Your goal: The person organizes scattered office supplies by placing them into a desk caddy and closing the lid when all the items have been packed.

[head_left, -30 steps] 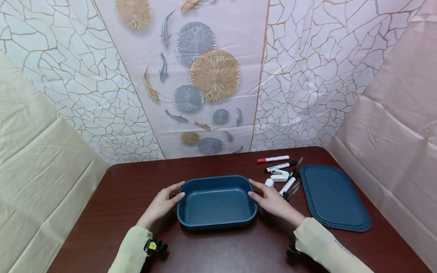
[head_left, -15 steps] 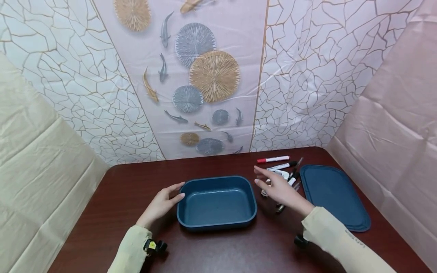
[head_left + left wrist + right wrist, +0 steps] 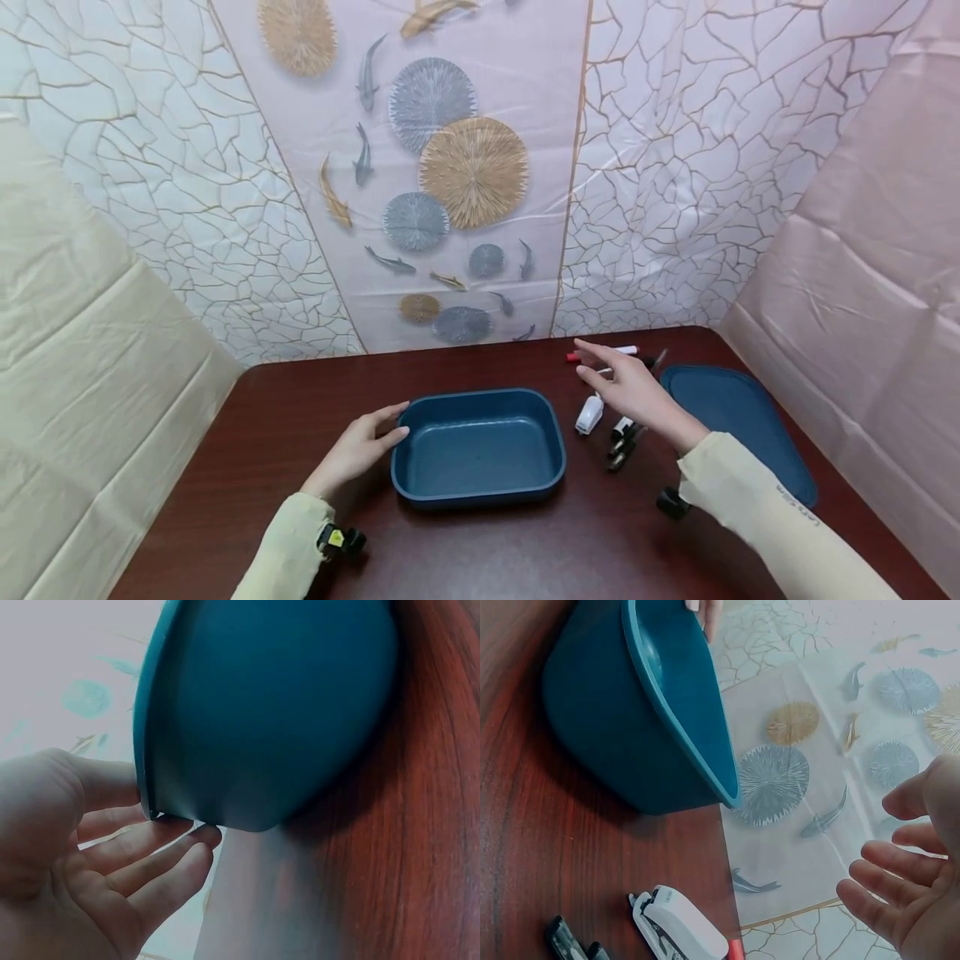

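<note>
A deep blue rectangular bin [image 3: 478, 492] stands upright on the table, with nothing inside it. My left hand [image 3: 360, 448] holds its left end, thumb at the rim and fingers along the outer wall, as the left wrist view shows too. My right hand [image 3: 637, 392] is raised above the stationery to the right of the bin, its fingers spread and holding nothing. Below and left of that hand lies a small white stapler [image 3: 681, 924]. Dark-ended pens [image 3: 621, 450] and a red-capped marker [image 3: 628, 351] are partly covered by the hand.
A flat blue lid [image 3: 738, 433] lies at the table's right side, partly behind the right forearm. Patterned cloth [image 3: 472, 208] hangs along the table's back edge, and plain cloth walls [image 3: 862, 275] flank it. The brown table [image 3: 300, 408] spreads out around the bin.
My right hand has let go of the bin's right end and moved right and away, rising over the stationery. The white stapler now shows more fully. My left hand and the bin stay put.
</note>
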A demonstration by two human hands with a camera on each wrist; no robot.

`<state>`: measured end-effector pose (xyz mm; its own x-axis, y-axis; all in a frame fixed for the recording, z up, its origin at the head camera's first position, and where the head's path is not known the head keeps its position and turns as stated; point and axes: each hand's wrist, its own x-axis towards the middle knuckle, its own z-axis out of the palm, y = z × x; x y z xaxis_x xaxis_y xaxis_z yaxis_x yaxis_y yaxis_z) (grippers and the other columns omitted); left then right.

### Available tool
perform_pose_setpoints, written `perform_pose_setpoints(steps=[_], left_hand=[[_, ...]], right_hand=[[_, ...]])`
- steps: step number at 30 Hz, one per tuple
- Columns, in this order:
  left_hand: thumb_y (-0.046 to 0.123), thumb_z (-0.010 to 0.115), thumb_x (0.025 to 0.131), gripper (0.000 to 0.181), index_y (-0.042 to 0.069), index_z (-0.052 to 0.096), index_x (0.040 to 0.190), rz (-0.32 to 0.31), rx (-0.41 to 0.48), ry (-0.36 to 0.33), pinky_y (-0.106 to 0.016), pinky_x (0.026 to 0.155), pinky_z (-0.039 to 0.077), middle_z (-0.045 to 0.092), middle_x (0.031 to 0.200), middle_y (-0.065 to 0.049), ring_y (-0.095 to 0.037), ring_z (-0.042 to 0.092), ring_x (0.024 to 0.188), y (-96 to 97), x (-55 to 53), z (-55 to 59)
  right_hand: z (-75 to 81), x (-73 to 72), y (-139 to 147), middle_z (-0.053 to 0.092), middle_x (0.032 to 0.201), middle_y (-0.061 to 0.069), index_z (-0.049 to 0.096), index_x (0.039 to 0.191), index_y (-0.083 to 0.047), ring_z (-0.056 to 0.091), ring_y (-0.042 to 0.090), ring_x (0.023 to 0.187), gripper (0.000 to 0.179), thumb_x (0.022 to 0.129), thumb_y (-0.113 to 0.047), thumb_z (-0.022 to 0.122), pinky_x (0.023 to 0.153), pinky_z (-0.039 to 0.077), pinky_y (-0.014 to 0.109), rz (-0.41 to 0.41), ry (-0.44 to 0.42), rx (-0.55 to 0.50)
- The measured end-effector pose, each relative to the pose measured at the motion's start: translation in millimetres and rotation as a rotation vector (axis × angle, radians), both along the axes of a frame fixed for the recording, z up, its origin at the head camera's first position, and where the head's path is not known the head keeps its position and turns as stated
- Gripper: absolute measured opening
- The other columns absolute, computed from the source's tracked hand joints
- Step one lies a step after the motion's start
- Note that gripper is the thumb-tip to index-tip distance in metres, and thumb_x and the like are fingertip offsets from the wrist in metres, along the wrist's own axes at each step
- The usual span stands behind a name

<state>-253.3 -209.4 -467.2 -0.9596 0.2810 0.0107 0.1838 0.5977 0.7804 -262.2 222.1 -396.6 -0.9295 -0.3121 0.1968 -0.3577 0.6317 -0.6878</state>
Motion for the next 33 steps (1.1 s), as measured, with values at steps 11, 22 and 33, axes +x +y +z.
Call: perform_pose_setpoints(steps=[11, 22, 33], left_hand=[[0.023, 0.063, 0.102, 0.051, 0.016, 0.05, 0.15, 0.024, 0.007, -0.011, -0.051, 0.101, 0.049, 0.053, 0.147, -0.014, -0.036, 0.053, 0.132, -2.9, 2.1, -5.6], [0.024, 0.065, 0.101, 0.053, 0.015, 0.05, 0.151, -0.011, -0.012, 0.002, -0.05, 0.1, 0.05, 0.051, 0.149, -0.011, -0.035, 0.055, 0.13, -3.7, -0.1, -1.5], [0.02, 0.065, 0.101, 0.051, 0.013, 0.051, 0.15, -0.004, -0.012, 0.017, -0.051, 0.099, 0.051, 0.053, 0.147, -0.014, -0.037, 0.056, 0.128, -0.7, -0.6, -1.0]], right_hand=[[-7.8, -8.2, -5.1, 0.056, 0.144, 0.017, 0.05, 0.148, -0.007, 0.065, 0.035, 0.113, 0.047, 0.104, -0.022, 0.057, 0.087, 0.057, 0.048, 0.022, -0.012, 0.041], [-31.6, -19.7, 11.4, 0.052, 0.144, 0.024, 0.052, 0.145, 0.0, 0.064, 0.04, 0.115, 0.047, 0.102, -0.016, 0.061, 0.083, 0.058, 0.045, -0.032, -0.003, 0.086], [-47.9, -18.4, 17.0, 0.056, 0.139, 0.026, 0.052, 0.143, 0.004, 0.063, 0.042, 0.115, 0.052, 0.099, -0.02, 0.065, 0.088, 0.055, 0.052, -0.008, -0.047, 0.163]])
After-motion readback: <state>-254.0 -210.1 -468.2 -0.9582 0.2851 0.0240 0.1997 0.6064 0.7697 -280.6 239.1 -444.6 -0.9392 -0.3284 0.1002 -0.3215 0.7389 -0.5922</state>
